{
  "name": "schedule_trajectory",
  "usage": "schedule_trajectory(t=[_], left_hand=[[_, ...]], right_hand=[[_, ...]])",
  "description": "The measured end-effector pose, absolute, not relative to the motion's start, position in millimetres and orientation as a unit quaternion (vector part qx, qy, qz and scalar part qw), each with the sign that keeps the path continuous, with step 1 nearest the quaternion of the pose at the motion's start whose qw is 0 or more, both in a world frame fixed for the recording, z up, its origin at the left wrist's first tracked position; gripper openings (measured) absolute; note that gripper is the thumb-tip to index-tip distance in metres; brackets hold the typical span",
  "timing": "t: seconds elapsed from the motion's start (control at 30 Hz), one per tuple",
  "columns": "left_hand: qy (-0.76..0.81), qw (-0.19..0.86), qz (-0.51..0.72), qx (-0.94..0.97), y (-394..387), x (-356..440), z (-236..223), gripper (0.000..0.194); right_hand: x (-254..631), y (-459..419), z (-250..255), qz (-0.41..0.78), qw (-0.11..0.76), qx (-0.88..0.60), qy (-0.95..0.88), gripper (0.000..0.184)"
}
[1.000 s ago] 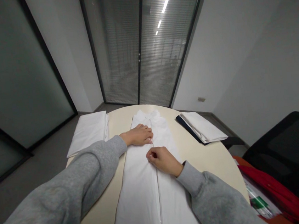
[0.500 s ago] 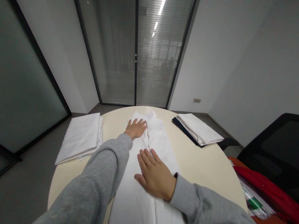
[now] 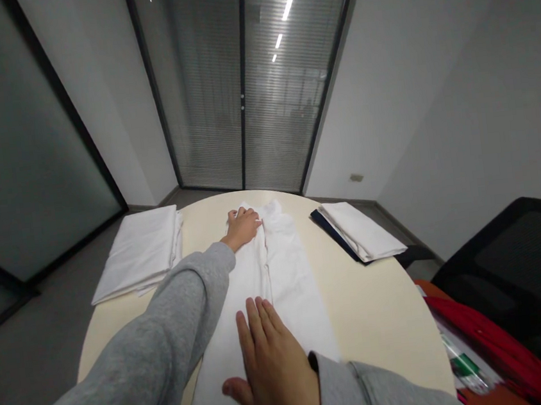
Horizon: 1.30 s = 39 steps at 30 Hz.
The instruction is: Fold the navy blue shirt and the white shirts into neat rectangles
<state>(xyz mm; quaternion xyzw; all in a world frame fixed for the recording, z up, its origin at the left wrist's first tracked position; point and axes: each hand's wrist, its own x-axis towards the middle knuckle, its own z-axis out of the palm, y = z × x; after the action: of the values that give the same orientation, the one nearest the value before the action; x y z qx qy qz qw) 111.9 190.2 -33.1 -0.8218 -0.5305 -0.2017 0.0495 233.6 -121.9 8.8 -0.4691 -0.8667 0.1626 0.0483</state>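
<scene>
A long white garment (image 3: 285, 272), folded into a narrow strip, lies down the middle of a round cream table (image 3: 372, 301). My left hand (image 3: 243, 226) rests near its far collar end with the fingers curled onto the cloth. My right hand (image 3: 272, 370) lies flat and open on the near part of the garment, fingers stretched forward. Both arms wear grey sleeves.
A folded white cloth stack (image 3: 140, 251) sits at the table's left edge. A folded white and dark blue pile (image 3: 358, 232) lies at the right edge. A black chair (image 3: 514, 267) and red items (image 3: 498, 346) stand to the right. Glass doors with blinds (image 3: 243, 83) are behind.
My right hand opened from a pinch and slid flat down the garment toward me. My left hand moved up to the collar end and its fingers curled.
</scene>
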Motion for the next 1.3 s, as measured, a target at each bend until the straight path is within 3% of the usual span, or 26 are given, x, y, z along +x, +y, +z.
schedule_trajectory(t=[0.3,0.53,0.7,0.97,1.07,1.2,1.3], left_hand=[[-0.504,0.072,-0.214,-0.834,177,119,-12,0.021],[-0.297,-0.155,-0.031,-0.942,156,90,20,0.020],[-0.276,-0.164,-0.044,-0.946,152,87,16,0.011],[-0.358,-0.059,-0.050,-0.931,135,102,15,0.012],[-0.430,-0.036,-0.059,-0.900,121,117,19,0.024],[-0.558,-0.126,-0.042,-0.819,103,143,17,0.057],[-0.577,-0.205,-0.040,-0.790,93,154,12,0.050]], right_hand=[[228,-126,-10,0.106,0.072,-0.473,-0.872,0.105],[233,-123,-13,0.107,0.083,-0.463,-0.876,0.102],[232,-124,-11,0.116,0.087,-0.459,-0.877,0.101],[222,-134,-26,0.103,0.096,-0.453,-0.880,0.110],[224,-133,-29,0.098,0.102,-0.450,-0.882,0.109],[227,-132,-29,0.101,0.108,-0.451,-0.880,0.105],[227,-133,-31,0.089,0.115,-0.450,-0.881,0.102]])
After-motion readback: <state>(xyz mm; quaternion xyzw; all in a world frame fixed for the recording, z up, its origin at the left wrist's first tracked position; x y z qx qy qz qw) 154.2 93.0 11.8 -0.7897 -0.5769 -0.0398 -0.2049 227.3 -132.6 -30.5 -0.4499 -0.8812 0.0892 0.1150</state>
